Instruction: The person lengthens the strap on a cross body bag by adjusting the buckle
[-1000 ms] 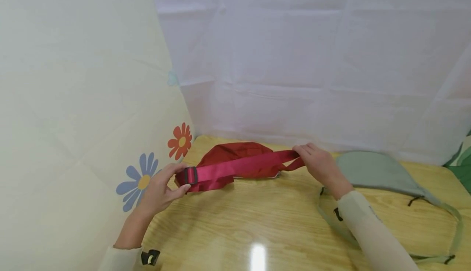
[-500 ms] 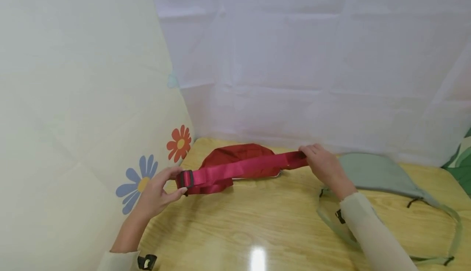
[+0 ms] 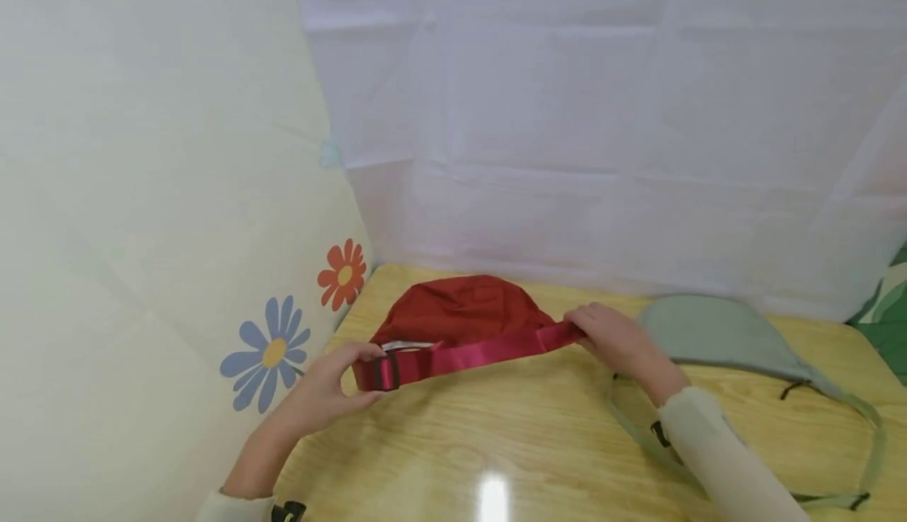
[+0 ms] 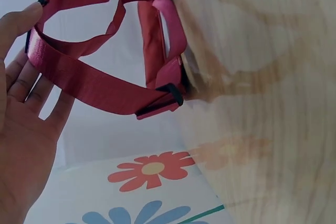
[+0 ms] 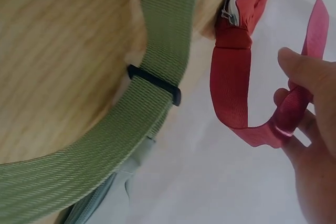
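Note:
A red waist bag (image 3: 460,305) lies on the wooden table near the back wall, its strap (image 3: 482,353) stretched in front of it. My left hand (image 3: 322,392) pinches the strap at its left end, thumb and fingers by a black slider buckle (image 3: 386,371). At the other end my right hand (image 3: 616,341) grips the strap between thumb and fingers. In the left wrist view, a second black buckle (image 4: 170,94) shows lower on the looped strap. The right wrist view shows the bag's zipper pull (image 5: 229,17) near the strap's root.
On the right of the table (image 3: 496,435) lies a grey-green waist bag (image 3: 716,329), its green strap (image 3: 875,443) looped toward the front under my right forearm. White cloth walls (image 3: 531,112) stand behind and to the left, the left one printed with flowers (image 3: 272,353).
Both hands have lowered the strap toward the front, so it now hangs below the red bag instead of across it. The left hand has shifted slightly right, and more of the bag shows.

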`<state>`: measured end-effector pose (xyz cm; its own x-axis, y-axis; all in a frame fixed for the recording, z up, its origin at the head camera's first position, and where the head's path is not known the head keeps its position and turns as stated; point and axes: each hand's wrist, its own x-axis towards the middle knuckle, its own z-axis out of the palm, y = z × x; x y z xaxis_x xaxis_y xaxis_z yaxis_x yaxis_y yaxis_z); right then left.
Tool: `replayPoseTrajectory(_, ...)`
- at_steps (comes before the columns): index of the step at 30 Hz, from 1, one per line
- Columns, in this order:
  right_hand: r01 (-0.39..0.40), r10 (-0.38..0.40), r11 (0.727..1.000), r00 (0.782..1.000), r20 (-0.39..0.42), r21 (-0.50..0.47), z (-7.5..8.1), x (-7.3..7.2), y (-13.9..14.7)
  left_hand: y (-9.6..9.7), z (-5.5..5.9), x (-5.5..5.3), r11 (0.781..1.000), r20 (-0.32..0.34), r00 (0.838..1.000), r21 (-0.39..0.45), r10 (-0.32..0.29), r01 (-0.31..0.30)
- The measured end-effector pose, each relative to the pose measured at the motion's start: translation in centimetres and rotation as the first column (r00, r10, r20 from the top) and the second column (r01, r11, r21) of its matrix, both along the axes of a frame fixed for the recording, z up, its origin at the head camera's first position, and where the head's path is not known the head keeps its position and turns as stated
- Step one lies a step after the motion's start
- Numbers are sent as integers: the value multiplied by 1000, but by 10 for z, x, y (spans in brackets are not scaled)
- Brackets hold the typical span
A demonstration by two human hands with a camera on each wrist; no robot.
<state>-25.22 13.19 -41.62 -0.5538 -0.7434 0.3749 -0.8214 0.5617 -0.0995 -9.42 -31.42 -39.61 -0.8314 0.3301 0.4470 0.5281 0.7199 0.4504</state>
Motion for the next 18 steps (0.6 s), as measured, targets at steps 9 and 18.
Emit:
replayPoseTrajectory(9,-38,35,997,998,45,73,-9,12,-2,15,-7,1,999,167,986,-36,-28,35)
replayPoseTrajectory(18,-80,51,982,984,168,172,-17,20,-5,28,-23,2,994,290,954,-55,-71,90)
